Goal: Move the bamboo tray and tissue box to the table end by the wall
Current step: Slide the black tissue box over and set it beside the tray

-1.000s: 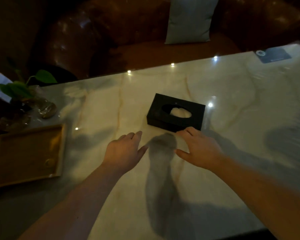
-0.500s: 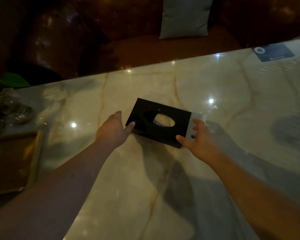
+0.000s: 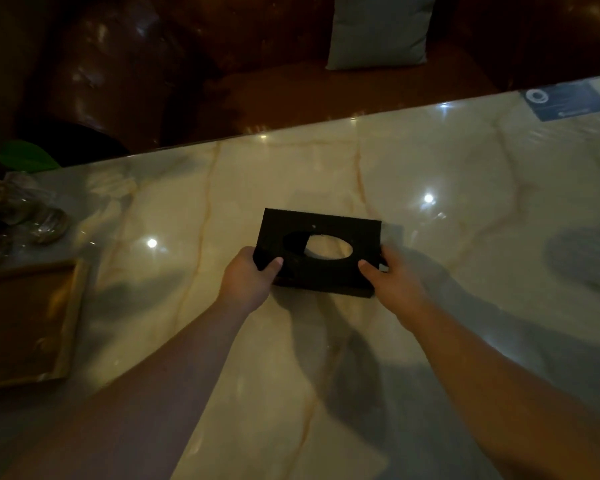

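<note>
Head view: tissue box (image 3: 317,252) clamped between left hand (image 3: 245,282) and right hand (image 3: 394,280), thumbs on top.

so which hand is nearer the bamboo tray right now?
Left. The left hand grips the tissue box's left end, the side facing the bamboo tray at the table's left edge. The right hand grips the box's far end, farther away. Neither touches the tray.

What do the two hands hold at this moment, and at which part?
Both hold the black tissue box. The left hand grips its near left corner, thumb on top; the right hand grips its near right corner, thumb on top.
</note>
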